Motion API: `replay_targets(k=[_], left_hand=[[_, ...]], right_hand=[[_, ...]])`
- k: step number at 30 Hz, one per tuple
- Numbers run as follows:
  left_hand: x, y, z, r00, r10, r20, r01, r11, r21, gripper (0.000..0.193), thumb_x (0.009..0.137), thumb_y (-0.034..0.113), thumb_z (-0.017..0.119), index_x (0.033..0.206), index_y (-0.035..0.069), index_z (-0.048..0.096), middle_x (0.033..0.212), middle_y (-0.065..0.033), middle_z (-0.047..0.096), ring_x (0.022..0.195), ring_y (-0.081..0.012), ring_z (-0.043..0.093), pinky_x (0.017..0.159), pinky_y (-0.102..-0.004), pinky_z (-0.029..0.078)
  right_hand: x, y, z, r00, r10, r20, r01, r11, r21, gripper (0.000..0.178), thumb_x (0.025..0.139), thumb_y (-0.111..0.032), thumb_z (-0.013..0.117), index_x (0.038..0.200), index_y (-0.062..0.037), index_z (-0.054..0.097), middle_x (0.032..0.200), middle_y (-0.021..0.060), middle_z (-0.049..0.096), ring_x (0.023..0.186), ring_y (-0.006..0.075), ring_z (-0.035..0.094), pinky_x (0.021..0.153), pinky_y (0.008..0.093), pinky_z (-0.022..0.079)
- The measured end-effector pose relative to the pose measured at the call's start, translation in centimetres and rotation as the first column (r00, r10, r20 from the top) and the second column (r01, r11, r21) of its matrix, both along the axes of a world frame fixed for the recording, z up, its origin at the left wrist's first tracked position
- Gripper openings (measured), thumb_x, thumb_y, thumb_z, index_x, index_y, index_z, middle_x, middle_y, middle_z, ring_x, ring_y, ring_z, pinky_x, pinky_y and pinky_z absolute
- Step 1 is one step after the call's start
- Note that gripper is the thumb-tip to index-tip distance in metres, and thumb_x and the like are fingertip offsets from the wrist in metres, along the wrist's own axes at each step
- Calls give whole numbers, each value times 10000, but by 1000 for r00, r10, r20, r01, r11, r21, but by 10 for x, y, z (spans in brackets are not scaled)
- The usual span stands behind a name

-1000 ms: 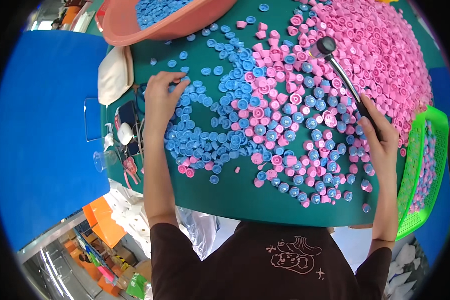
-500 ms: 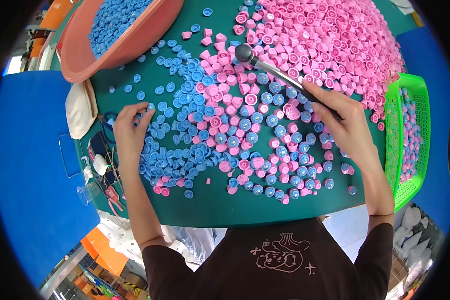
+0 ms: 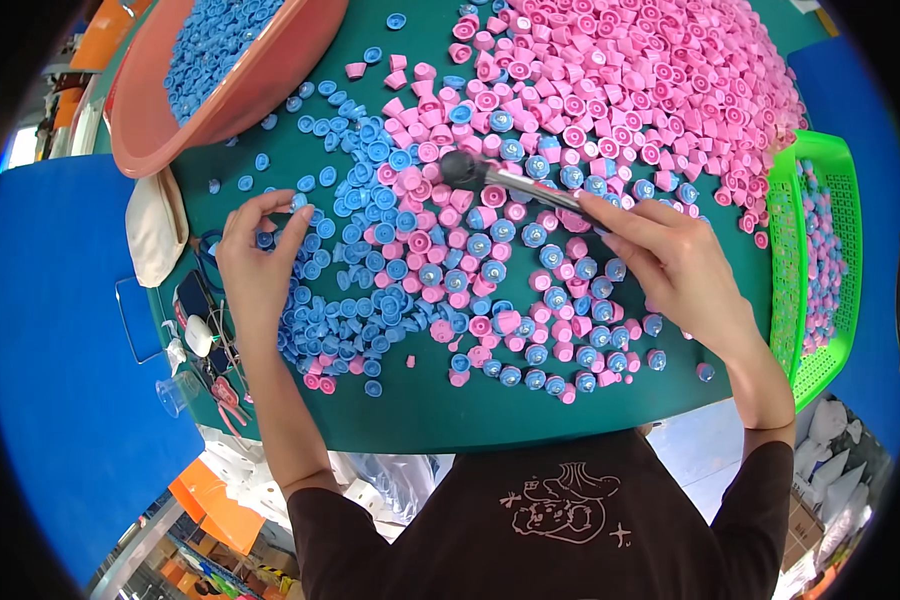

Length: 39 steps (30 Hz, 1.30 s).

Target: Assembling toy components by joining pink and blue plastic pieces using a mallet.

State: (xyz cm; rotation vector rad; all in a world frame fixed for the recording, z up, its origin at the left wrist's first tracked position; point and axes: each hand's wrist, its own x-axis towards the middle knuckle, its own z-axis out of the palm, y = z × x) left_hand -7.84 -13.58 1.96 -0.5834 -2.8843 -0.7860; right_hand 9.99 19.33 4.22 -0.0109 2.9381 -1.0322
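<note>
My left hand (image 3: 257,255) is closed in a pinch on a small blue cap (image 3: 299,201), held at thumb and fingertip. Below and beside it lie loose blue plastic caps (image 3: 335,325). My right hand (image 3: 685,275) grips the handle of a small hammer (image 3: 525,186) with a metal shaft and a dark rounded head, slightly blurred. That head hovers over or touches small pink cups (image 3: 420,242) mid-table; I cannot tell which. Around the right hand stand several pink cups topped with blue caps (image 3: 534,235).
A large pile of pink cups (image 3: 660,70) covers the far right. A pink basin (image 3: 145,140) of blue caps stands far left. At the right edge is a green basket (image 3: 810,375) of pink and blue pieces. Tools (image 3: 225,392) and a white cloth pouch (image 3: 153,235) lie left.
The hammer has swung left and toward me, its head going from the pile's edge to the pink cups mid-table. My left hand keeps its pinch on the cap, nearly in place.
</note>
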Motion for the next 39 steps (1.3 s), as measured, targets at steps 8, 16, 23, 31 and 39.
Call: replay_targets(k=[8,16,23,31,39], left_hand=[[21,76,4,940,-339,-35,340,925,170,280,724,98,789,984,63,694,888,-53,672,755,-183,574,692,-308,469],[22,133,-26,825,-564,-24,560,811,169,225,731,118,762,916,23,675,864,-89,651,818,-278,597,738,-380,471],[21,140,-26,829,-555,69,539,826,166,234,726,123,766,913,11,681,862,-99,647,829,-286,600,739,-390,480],[11,88,19,956,-281,81,271,955,124,258,730,96,786,962,24,699,824,-60,653,664,-145,541,617,-269,461],[16,-55,16,987,116,112,-130,983,129,203,799,100,748,981,16,712,830,-26,658,660,-86,489,607,-229,402]], right_hand=[[13,14,-6,988,-156,10,156,976,-150,435,859,22,622,1283,-74,605,709,66,520,614,138,473,562,280,382],[27,22,-16,974,-225,-20,217,956,-199,422,864,-18,634,1272,-123,621,660,79,508,588,166,481,561,309,402],[31,24,-9,978,-209,29,210,959,-191,419,854,2,646,1268,-46,610,703,61,534,624,136,453,575,270,373],[29,4,-6,995,-93,-21,92,995,-47,441,853,36,615,1284,-55,596,710,80,503,604,150,465,550,300,384],[29,11,-4,981,-186,-61,173,969,-177,419,862,42,605,1277,-16,593,1033,82,671,847,104,572,773,220,448]])
